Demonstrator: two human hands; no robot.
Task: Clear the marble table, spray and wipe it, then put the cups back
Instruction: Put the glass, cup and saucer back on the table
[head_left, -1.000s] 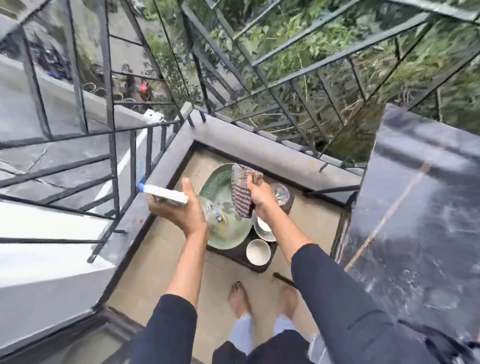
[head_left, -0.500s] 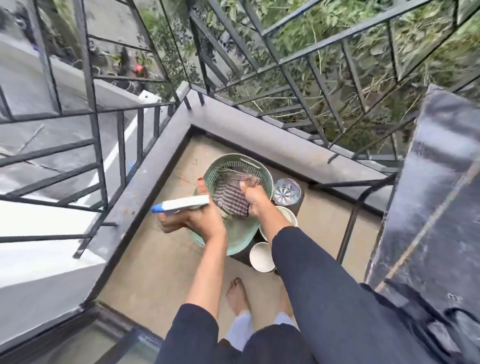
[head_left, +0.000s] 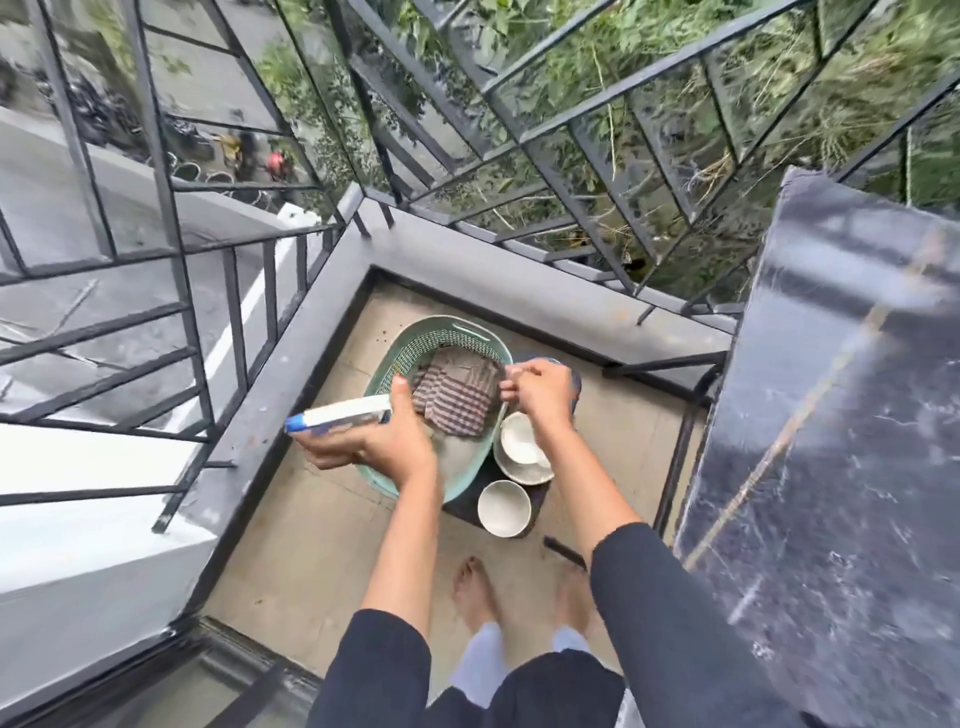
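Left hand (head_left: 374, 441), grip wrapped round the spray bottle (head_left: 337, 414); right hand (head_left: 545, 389), fingers pinching an edge of the striped cloth (head_left: 457, 397) lying in the green basket (head_left: 441, 332). Cups (head_left: 503, 506) wait on the floor beside it; the marble worktop (head_left: 841, 415) at right appears bare. Let the cloth drop flat, clear of the cups, then lower the bottle in upright

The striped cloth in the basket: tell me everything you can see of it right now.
The striped cloth is a brown-and-pale woven rag, rumpled and loosely folded. It lies in the green basket, which has perforated plastic walls, towards its far end. The right hand pinches its right edge; the left hand, holding a white spray bottle, has its thumb beside the cloth's left edge.
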